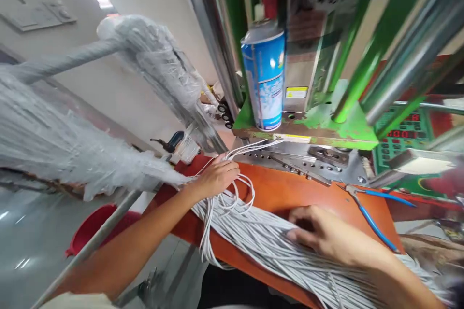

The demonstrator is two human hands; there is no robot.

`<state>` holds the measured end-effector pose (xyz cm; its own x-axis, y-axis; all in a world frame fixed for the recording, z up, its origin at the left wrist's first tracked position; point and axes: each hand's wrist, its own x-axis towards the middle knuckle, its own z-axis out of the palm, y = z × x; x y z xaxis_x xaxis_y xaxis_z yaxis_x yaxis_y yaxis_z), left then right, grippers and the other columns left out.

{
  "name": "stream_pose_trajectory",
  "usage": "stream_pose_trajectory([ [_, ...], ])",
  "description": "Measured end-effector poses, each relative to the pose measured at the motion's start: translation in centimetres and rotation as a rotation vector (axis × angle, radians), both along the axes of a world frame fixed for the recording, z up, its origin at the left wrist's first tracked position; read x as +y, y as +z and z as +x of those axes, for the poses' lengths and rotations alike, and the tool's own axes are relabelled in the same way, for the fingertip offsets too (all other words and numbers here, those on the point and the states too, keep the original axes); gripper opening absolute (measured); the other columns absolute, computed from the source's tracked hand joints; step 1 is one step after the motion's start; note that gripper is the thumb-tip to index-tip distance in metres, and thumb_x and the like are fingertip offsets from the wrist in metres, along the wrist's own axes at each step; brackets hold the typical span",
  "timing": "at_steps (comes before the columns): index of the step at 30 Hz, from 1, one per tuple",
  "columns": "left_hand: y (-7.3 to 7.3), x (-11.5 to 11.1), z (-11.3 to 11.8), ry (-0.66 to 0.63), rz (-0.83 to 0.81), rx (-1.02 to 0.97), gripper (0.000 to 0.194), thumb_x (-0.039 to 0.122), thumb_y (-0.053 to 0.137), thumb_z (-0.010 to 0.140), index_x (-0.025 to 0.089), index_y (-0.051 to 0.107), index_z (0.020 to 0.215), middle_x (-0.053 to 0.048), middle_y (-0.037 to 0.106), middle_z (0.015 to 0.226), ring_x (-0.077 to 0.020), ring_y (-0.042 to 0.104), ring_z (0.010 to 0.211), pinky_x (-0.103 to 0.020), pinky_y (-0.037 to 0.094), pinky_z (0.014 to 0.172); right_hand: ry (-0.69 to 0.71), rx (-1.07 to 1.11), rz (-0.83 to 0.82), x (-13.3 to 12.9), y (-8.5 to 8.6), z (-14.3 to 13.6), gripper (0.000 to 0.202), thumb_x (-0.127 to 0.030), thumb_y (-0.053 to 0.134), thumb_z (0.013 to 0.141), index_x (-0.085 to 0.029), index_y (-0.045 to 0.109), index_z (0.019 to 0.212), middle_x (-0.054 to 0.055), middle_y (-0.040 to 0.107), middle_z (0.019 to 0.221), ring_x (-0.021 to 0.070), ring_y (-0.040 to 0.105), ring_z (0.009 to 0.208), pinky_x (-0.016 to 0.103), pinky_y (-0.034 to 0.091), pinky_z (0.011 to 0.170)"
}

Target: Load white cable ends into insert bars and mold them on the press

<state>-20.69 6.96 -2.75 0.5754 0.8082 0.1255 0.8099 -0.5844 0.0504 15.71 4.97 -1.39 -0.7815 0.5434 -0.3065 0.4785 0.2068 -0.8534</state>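
My left hand (pixel 219 177) is closed around a few thin white cables at the orange work surface's far left part. Loops of these cables (pixel 246 188) hang from its fingers, and some strands run toward the machine's metal plate. Beneath it lies a long bundle of light grey-white cables (pixel 250 231), spread across the orange board (pixel 300 188) and on to the lower right. Over that bundle is my right hand (pixel 313 231), its thumb and curled fingers apart, with no cable visibly gripped. Blue-handled pliers (pixel 366 203) lie to its right.
A blue spray can (pixel 266 77) stands on the green machine's ledge (pixel 326 130). Steel columns rise behind. At right is a control panel (pixel 402 130) with red digits. Plastic-wrapped cables (pixel 90 145) hang on a rack at left, above a red basin (pixel 101 224).
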Motion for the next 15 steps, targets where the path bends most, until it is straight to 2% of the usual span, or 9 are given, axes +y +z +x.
stream_pose_trajectory([
  [3, -1.2, 0.4, 0.5, 0.039, 0.019, -0.082, 0.026, 0.020, 0.045, 0.106, 0.017, 0.070, 0.113, -0.009, 0.070, 0.122, -0.0183, 0.065, 0.113, -0.048, 0.027, 0.122, -0.093, 0.011, 0.032, 0.4, -1.5, -0.4, 0.042, -0.051, 0.044, 0.104, -0.020, 0.064, 0.087, 0.002, 0.065, 0.081, 0.0155, 0.055, 0.072, 0.026, 0.042, 0.066],
  [6, -1.3, 0.2, 0.9, 0.035, 0.066, -0.164, 0.024, 0.019, 0.047, 0.105, 0.015, 0.070, 0.113, -0.009, 0.072, 0.120, -0.0182, 0.066, 0.113, -0.049, 0.027, 0.122, -0.205, -0.141, 0.261, -0.6, -2.0, -0.9, 0.040, -0.042, 0.037, 0.106, -0.019, 0.063, 0.085, 0.003, 0.065, 0.074, 0.0160, 0.053, 0.065, 0.027, 0.040, 0.064],
  [8, -0.3, -0.7, 1.9, 0.015, 0.127, -0.238, 0.023, 0.018, 0.048, 0.105, 0.015, 0.070, 0.112, -0.009, 0.073, 0.119, -0.0188, 0.066, 0.116, -0.050, 0.029, 0.122, -0.220, -0.296, 0.450, -1.4, -1.7, -1.0, 0.037, -0.032, 0.035, 0.106, -0.020, 0.059, 0.081, 0.004, 0.062, 0.068, 0.0164, 0.053, 0.061, 0.028, 0.036, 0.062],
  [10, 1.3, -2.0, 3.7, -0.043, 0.189, -0.330, 0.022, 0.019, 0.050, 0.104, 0.015, 0.069, 0.114, -0.009, 0.073, 0.121, -0.0195, 0.064, 0.119, -0.048, 0.032, 0.121, -0.171, -0.400, 0.572, -1.9, -1.1, -1.1, 0.035, -0.027, 0.035, 0.104, -0.021, 0.054, 0.075, 0.004, 0.058, 0.063, 0.0163, 0.053, 0.057, 0.027, 0.032, 0.058],
  [13, 3.9, -4.1, 7.8, -0.194, 0.231, -0.445, 0.022, 0.021, 0.052, 0.103, 0.015, 0.067, 0.118, -0.011, 0.070, 0.126, -0.0211, 0.062, 0.123, -0.045, 0.036, 0.119, -0.087, -0.423, 0.649, -1.8, 0.4, -1.6, 0.032, -0.026, 0.038, 0.103, -0.021, 0.052, 0.074, 0.003, 0.058, 0.061, 0.0161, 0.053, 0.054, 0.027, 0.027, 0.054],
  [15, 5.4, -5.4, 10.9, -0.268, 0.223, -0.501, 0.025, 0.023, 0.050, 0.103, 0.015, 0.065, 0.122, -0.013, 0.068, 0.131, -0.0233, 0.059, 0.128, -0.044, 0.036, 0.120, -0.080, -0.424, 0.702, -1.6, 1.9, -2.1, 0.027, -0.025, 0.041, 0.101, -0.020, 0.057, 0.080, 0.004, 0.061, 0.064, 0.0170, 0.055, 0.054, 0.028, 0.027, 0.054],
])
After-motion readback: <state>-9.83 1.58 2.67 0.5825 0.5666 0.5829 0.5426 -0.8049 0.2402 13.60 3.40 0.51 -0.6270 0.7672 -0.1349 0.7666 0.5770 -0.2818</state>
